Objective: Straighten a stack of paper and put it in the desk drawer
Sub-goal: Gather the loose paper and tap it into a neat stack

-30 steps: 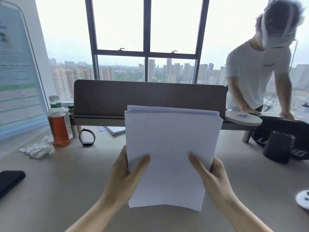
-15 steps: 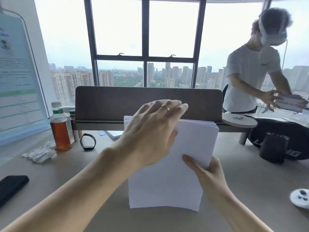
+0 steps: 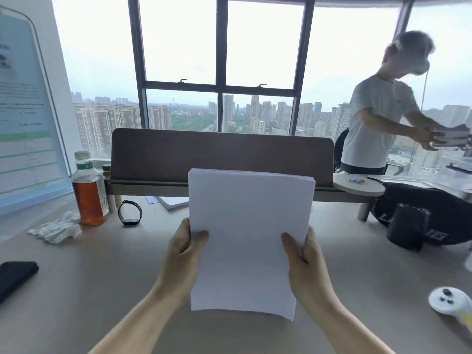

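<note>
A stack of white paper [image 3: 247, 226] stands upright on its lower edge on the beige desk [image 3: 102, 290], in the middle of the view. Its top edges look nearly flush. My left hand [image 3: 184, 254] grips the stack's left side, thumb on the front sheet. My right hand [image 3: 304, 256] grips the right side the same way. No drawer is in view.
Behind the paper runs a brown divider panel [image 3: 219, 152]. At the left stand a bottle of amber drink [image 3: 89, 192], a black wristband [image 3: 130, 213], crumpled tissue [image 3: 56, 229] and a black phone [image 3: 15, 275]. A black bag [image 3: 421, 218] and white controller [image 3: 449, 301] lie at the right. Another person [image 3: 378, 118] stands beyond.
My left hand came down from the top edge of the stack and took hold of its left side again. The sheets' top edges look more even than a second ago.
</note>
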The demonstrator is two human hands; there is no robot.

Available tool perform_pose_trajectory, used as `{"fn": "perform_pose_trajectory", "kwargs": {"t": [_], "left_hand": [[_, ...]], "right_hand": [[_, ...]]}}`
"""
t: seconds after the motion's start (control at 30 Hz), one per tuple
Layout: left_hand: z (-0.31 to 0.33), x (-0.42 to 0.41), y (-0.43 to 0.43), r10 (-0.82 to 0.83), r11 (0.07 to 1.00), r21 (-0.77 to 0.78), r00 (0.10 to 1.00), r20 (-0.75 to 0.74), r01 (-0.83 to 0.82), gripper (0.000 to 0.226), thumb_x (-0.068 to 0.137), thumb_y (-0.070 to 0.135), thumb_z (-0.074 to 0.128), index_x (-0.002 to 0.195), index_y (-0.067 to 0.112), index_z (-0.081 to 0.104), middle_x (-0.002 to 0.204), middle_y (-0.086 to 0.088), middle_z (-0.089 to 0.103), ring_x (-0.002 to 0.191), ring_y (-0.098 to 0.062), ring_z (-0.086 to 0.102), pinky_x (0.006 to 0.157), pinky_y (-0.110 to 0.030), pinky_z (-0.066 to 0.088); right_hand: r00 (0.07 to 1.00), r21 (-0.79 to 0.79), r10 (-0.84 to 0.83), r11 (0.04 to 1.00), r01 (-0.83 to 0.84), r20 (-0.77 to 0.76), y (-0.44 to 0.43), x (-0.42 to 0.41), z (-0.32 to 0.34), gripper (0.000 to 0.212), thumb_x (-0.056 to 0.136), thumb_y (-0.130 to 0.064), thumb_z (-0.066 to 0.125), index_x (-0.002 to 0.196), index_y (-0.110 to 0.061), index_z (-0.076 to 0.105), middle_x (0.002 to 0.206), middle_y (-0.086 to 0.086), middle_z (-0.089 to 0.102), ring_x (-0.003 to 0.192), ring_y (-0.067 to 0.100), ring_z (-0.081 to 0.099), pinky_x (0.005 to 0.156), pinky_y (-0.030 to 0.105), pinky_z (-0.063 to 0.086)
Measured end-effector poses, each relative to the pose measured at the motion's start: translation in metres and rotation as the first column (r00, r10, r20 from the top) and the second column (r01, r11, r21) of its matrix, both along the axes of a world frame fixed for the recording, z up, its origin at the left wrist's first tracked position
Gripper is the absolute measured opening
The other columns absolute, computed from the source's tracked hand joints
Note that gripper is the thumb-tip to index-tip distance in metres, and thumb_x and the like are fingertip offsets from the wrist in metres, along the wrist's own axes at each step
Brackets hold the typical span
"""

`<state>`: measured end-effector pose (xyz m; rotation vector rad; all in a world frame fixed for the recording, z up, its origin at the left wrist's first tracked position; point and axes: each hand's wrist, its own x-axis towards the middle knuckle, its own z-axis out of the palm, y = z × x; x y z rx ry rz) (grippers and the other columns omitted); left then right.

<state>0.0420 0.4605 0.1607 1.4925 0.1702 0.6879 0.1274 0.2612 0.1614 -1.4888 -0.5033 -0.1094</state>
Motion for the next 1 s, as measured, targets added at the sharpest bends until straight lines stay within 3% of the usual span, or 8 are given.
{"fn": "perform_pose_trajectory", "kwargs": {"t": [0.13, 0.3, 0.37, 0.47, 0.6, 0.73, 0.8, 1.0], "left_hand": [[0.005, 0.002, 0.014, -0.008, 1.000, 0.011, 1.000, 0.010, 0.008, 0.037, 0.104, 0.000, 0.047, 0.114, 0.029, 0.068, 0.121, 0.000, 0.077, 0.122, -0.026, 0.068, 0.106, -0.049, 0.049], [-0.026, -0.003, 0.017, -0.020, 0.998, -0.065, 0.997, -0.070, 0.015, 0.020, 0.104, 0.003, 0.045, 0.116, 0.010, 0.060, 0.119, -0.016, 0.074, 0.123, -0.040, 0.063, 0.107, -0.059, 0.045], [-0.023, -0.007, 0.016, -0.034, 0.998, -0.051, 0.996, -0.087, 0.030, 0.024, 0.105, 0.003, 0.043, 0.120, 0.011, 0.060, 0.121, -0.009, 0.075, 0.123, -0.029, 0.066, 0.107, -0.053, 0.047], [-0.022, -0.016, 0.006, -0.065, 0.998, 0.001, 0.990, -0.123, 0.065, 0.037, 0.105, 0.004, 0.045, 0.122, 0.031, 0.063, 0.122, 0.011, 0.075, 0.121, -0.008, 0.067, 0.109, -0.042, 0.047], [-0.028, -0.018, 0.003, -0.038, 0.999, 0.027, 0.990, -0.133, 0.042, 0.039, 0.102, 0.013, 0.050, 0.113, 0.046, 0.067, 0.124, 0.011, 0.075, 0.123, -0.013, 0.067, 0.112, -0.047, 0.046], [-0.026, -0.028, -0.001, -0.053, 0.994, 0.084, 0.985, -0.164, 0.067, 0.044, 0.108, 0.007, 0.041, 0.119, 0.045, 0.061, 0.121, 0.025, 0.074, 0.116, 0.007, 0.066, 0.102, -0.029, 0.046], [-0.025, -0.030, -0.001, -0.062, 0.991, 0.103, 0.981, -0.184, 0.082, 0.042, 0.108, 0.008, 0.041, 0.122, 0.043, 0.060, 0.122, 0.024, 0.074, 0.117, 0.006, 0.066, 0.103, -0.030, 0.046], [-0.020, -0.032, -0.001, -0.060, 0.985, 0.150, 0.981, -0.185, 0.089, 0.040, 0.108, 0.007, 0.044, 0.132, 0.034, 0.058, 0.125, 0.014, 0.076, 0.120, -0.006, 0.069, 0.108, -0.038, 0.049]], "right_hand": [[0.998, -0.016, -0.029, 0.999, 0.030, 0.060, -0.001, 0.002, 0.006, 0.014, 0.102, -0.014, 0.053, 0.107, -0.027, 0.057, 0.105, -0.010, 0.078, 0.100, 0.007, 0.074, 0.094, 0.043, 0.058], [1.000, -0.057, 0.005, 0.998, -0.004, 0.020, -0.003, -0.008, -0.011, 0.025, 0.103, -0.009, 0.052, 0.119, -0.027, 0.060, 0.113, -0.014, 0.078, 0.109, 0.004, 0.072, 0.102, 0.043, 0.054], [1.000, -0.035, 0.015, 0.999, -0.014, 0.008, -0.003, -0.003, -0.012, 0.026, 0.103, -0.009, 0.052, 0.121, -0.025, 0.059, 0.116, -0.009, 0.078, 0.112, 0.009, 0.072, 0.101, 0.043, 0.054], [0.999, 0.002, 0.026, 1.000, -0.026, -0.019, 0.000, -0.006, -0.016, 0.026, 0.103, -0.007, 0.052, 0.120, -0.026, 0.059, 0.116, -0.007, 0.078, 0.114, 0.015, 0.072, 0.101, 0.041, 0.054], [0.999, 0.006, 0.035, 0.999, -0.035, -0.028, -0.002, -0.008, -0.022, 0.027, 0.103, -0.004, 0.050, 0.120, -0.022, 0.058, 0.117, -0.005, 0.077, 0.111, 0.014, 0.073, 0.097, 0.038, 0.056], [1.000, -0.041, 0.017, 0.999, -0.017, 0.002, -0.008, -0.008, -0.030, 0.032, 0.102, -0.002, 0.052, 0.123, -0.025, 0.057, 0.115, -0.017, 0.076, 0.109, -0.001, 0.070, 0.089, 0.019, 0.053], [0.999, -0.066, 0.046, 0.997, -0.046, -0.009, -0.006, -0.009, -0.032, 0.036, 0.102, 0.001, 0.049, 0.122, -0.028, 0.056, 0.112, -0.023, 0.075, 0.107, -0.006, 0.069, 0.088, 0.014, 0.052], [0.985, 0.025, 0.139, 0.990, -0.137, -0.104, -0.011, -0.004, -0.027, 0.036, 0.102, 0.003, 0.048, 0.129, -0.020, 0.057, 0.124, 0.000, 0.075, 0.116, 0.016, 0.070, 0.098, 0.031, 0.054]]}}
